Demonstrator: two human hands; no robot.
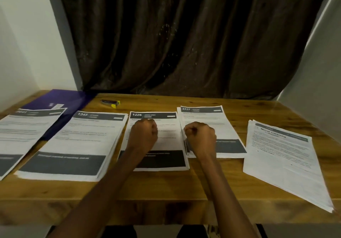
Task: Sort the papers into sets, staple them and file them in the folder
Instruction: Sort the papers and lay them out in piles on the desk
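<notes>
1. Both forearms reach in from the near edge of the wooden desk (166, 197), closest to the camera, each ending in a fist over the papers.
2. Far left, a purple folder (60, 99) lies flat at the back corner of the desk, and the 1st paper stack (24, 129) rests partly on top of it; its header number is too blurred to read.
3. Next, the stack headed 1345 (73, 141) lies on the bare desk, just beside the 1st stack.
4. Behind these, a black and yellow stapler (110, 102) sits near the far edge, apart from all the papers.
5. At the centre is the stack headed 1226 (166, 156). The left hand (144, 132) is over its upper half, fingers curled tight into a closed grip; nothing shows in it.
6. The right hand (201, 136) is also a curled fist, at the left edge of the stack headed 2437 (228, 127). Whether its grip pinches those sheet edges I cannot tell.
7. Far right, a thicker stack titled Mirror Cleaning (284, 160) lies angled, well apart from both hands.
8. Behind the desk hangs a dark brown curtain (184, 34).
</notes>
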